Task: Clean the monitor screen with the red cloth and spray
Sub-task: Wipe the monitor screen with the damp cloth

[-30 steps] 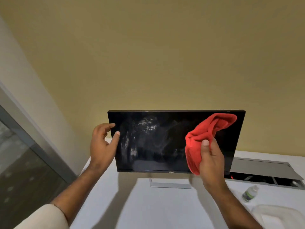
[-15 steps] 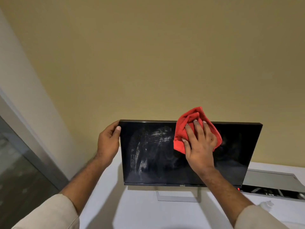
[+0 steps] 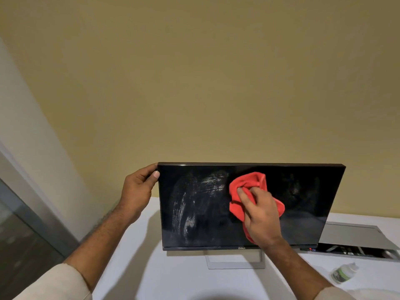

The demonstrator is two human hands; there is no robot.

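Note:
A dark monitor [image 3: 303,204] stands on a white table, its screen switched off and streaked with white smears on the left half. My left hand [image 3: 138,191] grips the monitor's upper left corner, thumb on the front bezel. My right hand [image 3: 259,215] presses a bunched red cloth [image 3: 249,182] flat against the middle of the screen, just right of the smears. A small white spray bottle [image 3: 344,273] with a green label lies on the table at the lower right, away from both hands.
The white table [image 3: 173,278] runs under the monitor's silver stand [image 3: 236,262]. An open grey cable hatch [image 3: 355,239] sits in the table behind the monitor's right side. A yellow wall stands behind, and a glass panel with a grey frame [image 3: 32,224] is at left.
My right hand has slid the red cloth down from the monitor's top edge to the middle of the screen. My left hand keeps its hold on the upper left corner.

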